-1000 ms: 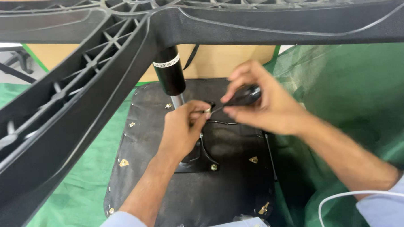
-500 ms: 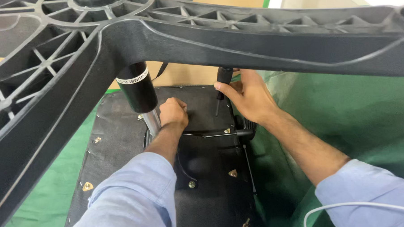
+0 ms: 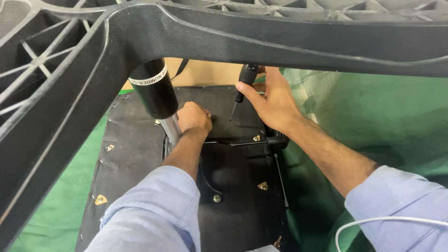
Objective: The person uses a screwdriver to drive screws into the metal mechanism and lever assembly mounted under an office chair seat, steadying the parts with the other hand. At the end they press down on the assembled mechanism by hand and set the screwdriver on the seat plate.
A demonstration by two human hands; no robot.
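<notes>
1. Your right hand (image 3: 273,102), upper centre of the frame, grips a black-handled screwdriver (image 3: 241,88) between thumb and fingers, its thin tip angled down toward the black underside of the seat (image 3: 135,144).
2. Your left hand (image 3: 194,118) sits just left of that tip, curled shut and pressed on the seat beside the chrome gas cylinder (image 3: 170,129). Whether it pinches a screw I cannot tell; the fingers hide it.
3. The tip hovers apart from the panel, with no screw head visibly under it. Drive down off-centre and it may skate across the fabric and tear it.
4. Your left knuckles are right next to the blade's line. A slip toward frame left could jab them.
5. The ribbed black chair base (image 3: 280,34) spans the top of the frame and cuts off your view of the handle; you are steering half blind, so a tilted blade could cam out.
6. The metal lever rod (image 3: 234,143) lies just below both hands; your right wrist rests over its black knob and could knock it.
7. A white cable (image 3: 386,219) loops at lower right, near your sleeve, ready to snag.
</notes>
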